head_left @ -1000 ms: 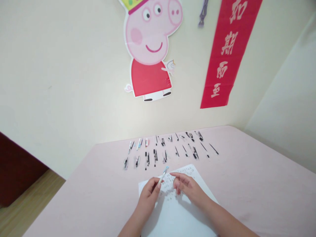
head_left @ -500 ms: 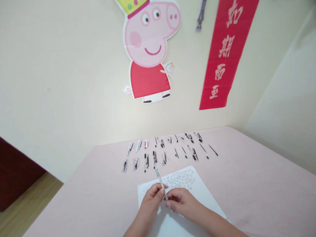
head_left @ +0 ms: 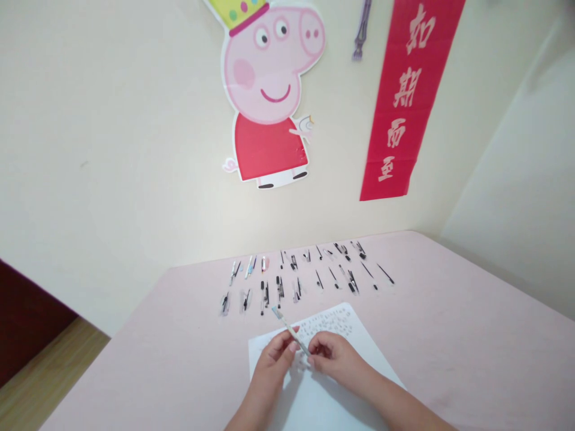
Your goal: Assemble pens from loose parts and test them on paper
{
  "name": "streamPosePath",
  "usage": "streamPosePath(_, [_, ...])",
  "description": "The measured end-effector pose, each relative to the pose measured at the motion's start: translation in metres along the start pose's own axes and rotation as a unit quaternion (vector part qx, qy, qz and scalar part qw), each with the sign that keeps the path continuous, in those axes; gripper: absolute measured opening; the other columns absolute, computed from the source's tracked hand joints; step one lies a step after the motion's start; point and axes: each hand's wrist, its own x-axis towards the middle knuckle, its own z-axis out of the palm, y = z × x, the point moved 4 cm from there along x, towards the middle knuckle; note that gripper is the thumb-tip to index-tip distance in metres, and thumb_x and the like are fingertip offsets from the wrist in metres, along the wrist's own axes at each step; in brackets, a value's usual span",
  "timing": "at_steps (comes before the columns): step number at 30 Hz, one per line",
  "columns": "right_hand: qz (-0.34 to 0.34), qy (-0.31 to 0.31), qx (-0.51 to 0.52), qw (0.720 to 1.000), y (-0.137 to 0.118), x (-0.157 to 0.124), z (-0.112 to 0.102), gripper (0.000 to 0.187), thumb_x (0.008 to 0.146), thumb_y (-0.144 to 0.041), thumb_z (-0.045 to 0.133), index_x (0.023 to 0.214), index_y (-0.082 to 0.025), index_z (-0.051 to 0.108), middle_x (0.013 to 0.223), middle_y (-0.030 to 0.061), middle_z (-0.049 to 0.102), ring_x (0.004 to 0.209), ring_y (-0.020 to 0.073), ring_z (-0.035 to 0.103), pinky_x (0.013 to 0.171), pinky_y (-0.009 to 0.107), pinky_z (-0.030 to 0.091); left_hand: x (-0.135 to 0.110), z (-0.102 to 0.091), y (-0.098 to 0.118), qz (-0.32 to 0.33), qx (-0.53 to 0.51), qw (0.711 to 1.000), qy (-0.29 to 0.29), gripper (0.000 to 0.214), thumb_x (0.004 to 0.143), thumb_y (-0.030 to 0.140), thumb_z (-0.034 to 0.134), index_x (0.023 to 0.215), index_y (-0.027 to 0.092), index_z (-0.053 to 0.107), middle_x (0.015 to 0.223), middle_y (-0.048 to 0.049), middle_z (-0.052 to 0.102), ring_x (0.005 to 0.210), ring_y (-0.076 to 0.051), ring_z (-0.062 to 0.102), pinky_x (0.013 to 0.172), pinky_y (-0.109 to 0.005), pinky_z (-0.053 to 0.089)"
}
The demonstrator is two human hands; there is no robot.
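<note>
My left hand (head_left: 275, 359) and my right hand (head_left: 335, 358) meet over a white sheet of paper (head_left: 327, 395) with small writing on its far half. Both pinch a thin pale pen (head_left: 290, 328). Its blue-tipped end points up and to the left, away from me. My left fingers grip the barrel, and my right fingertips hold its near end. Beyond the paper, several pens and pen parts (head_left: 296, 278) lie in two rows on the pink table (head_left: 449, 335).
The table stands against a cream wall bearing a cartoon pig cutout (head_left: 269, 96) and a red banner (head_left: 404, 96) with characters. At the left, past the table edge, are wooden floor (head_left: 40, 383) and a dark red piece of furniture (head_left: 22, 317).
The pen's blue tip swung from pointing up-right to up-left. My right hand closed in and took hold of the pen's near end. Both hands stayed over the paper.
</note>
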Motion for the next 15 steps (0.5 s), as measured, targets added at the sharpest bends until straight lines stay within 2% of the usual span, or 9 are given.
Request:
streamPosePath(1, [0.000,0.002,0.017,1.000,0.000,0.002,-0.003,0.004,0.062,-0.017,0.059,0.064,-0.017,0.056,0.056,-0.0036,0.050,0.053,0.0106,0.046,0.051,0.022,0.035,0.000,0.000,0.003,0.032,0.057,0.998,-0.008,0.053,0.073,0.056,0.054,0.110,0.018,0.062,0.089,-0.0090,0.065,0.082,-0.022,0.058,0.076,-0.037,0.045])
streamPosePath(3, [0.004,0.014,0.056,0.998,-0.001,0.006,-0.014,0.008,0.064,-0.023,0.060,0.066,-0.017,0.055,0.056,-0.0035,0.050,0.052,0.0111,0.048,0.051,0.023,0.037,-0.003,-0.002,0.008,0.096,0.204,0.974,-0.012,0.051,0.075,0.052,0.054,0.116,0.022,0.058,0.107,-0.0124,0.062,0.101,-0.027,0.054,0.091,-0.044,0.040])
streamPosePath(6, [0.006,0.063,0.078,0.995,-0.001,0.017,-0.045,0.016,0.063,-0.030,0.062,0.066,-0.017,0.054,0.056,-0.0033,0.051,0.051,0.0115,0.048,0.052,0.025,0.039,-0.008,-0.002,0.008,0.120,0.369,0.921,-0.029,0.060,0.076,0.046,0.055,0.130,0.021,0.046,0.136,-0.0139,0.044,0.126,-0.032,0.035,0.103,-0.050,0.026])
streamPosePath(10, [-0.004,0.190,0.054,0.980,0.009,0.031,-0.112,0.021,0.062,-0.035,0.063,0.071,-0.017,0.058,0.056,-0.0020,0.054,0.053,0.0130,0.050,0.054,0.027,0.040,-0.008,-0.002,-0.004,0.071,0.461,0.880,-0.090,0.076,0.071,0.046,0.060,0.137,0.019,0.035,0.147,-0.0120,0.023,0.134,-0.034,0.017,0.106,-0.053,0.019])
streamPosePath(13, [0.012,0.266,0.002,0.964,0.022,0.040,-0.170,0.020,0.060,-0.034,0.062,0.070,-0.016,0.059,0.057,0.0000,0.056,0.052,0.0140,0.052,0.054,0.027,0.041,-0.007,-0.004,-0.007,0.048,0.483,0.866,-0.124,0.078,0.071,0.045,0.060,0.138,0.019,0.031,0.148,-0.0090,0.020,0.135,-0.032,0.014,0.107,-0.050,0.018])
streamPosePath(15, [0.052,0.334,-0.083,0.937,0.031,0.043,-0.208,0.016,0.063,-0.028,0.058,0.071,-0.015,0.061,0.059,0.0025,0.060,0.054,0.0145,0.054,0.054,0.026,0.041,-0.006,-0.007,-0.006,0.043,0.489,0.860,-0.143,0.078,0.070,0.046,0.060,0.138,0.020,0.030,0.147,-0.0077,0.019,0.135,-0.032,0.014,0.108,-0.049,0.018])
